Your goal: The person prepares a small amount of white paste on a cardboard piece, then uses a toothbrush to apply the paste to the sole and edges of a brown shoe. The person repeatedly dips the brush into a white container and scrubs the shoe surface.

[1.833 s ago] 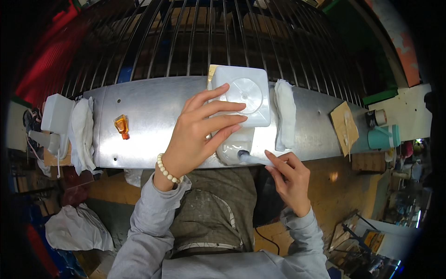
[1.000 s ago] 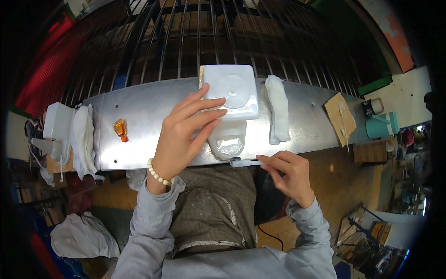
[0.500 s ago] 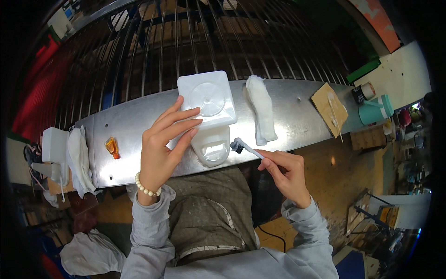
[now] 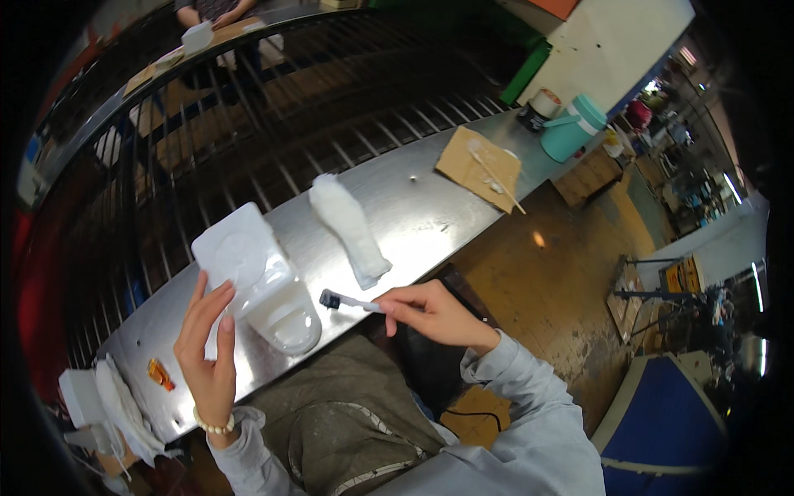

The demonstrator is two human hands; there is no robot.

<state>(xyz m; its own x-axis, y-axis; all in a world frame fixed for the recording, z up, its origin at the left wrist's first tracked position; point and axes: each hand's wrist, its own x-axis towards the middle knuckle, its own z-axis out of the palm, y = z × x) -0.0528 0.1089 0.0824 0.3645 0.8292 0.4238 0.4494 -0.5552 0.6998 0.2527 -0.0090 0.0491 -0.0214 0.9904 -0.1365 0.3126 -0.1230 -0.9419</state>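
A glossy white piece (image 4: 241,255), a square box part marked with a circle, joins a rounded part with an oval hollow (image 4: 291,321); it lies by the steel table's near edge. My left hand (image 4: 207,343) is beside its left side, fingers spread, fingertips at the box part; whether they touch is hard to tell. Pinched in my right hand (image 4: 426,312) is a small toothbrush-like brush (image 4: 351,302) with a pale handle and dark head, which is held to the right of the hollow, apart from it. A folded white cloth (image 4: 347,227) lies beyond the brush.
The steel table (image 4: 430,211) carries cardboard (image 4: 467,169) with a thin stick, a teal jug (image 4: 574,128), a roll of tape (image 4: 543,103) and a small amber bottle (image 4: 160,374). White cloth (image 4: 124,405) lies at left. Metal bars (image 4: 364,136) run behind; another person's hands (image 4: 222,18) are beyond.
The view has turned to the right, so the table slants and more of the floor shows. Another person now appears at the top. Right hand still holds the brush; left stays by the white piece.
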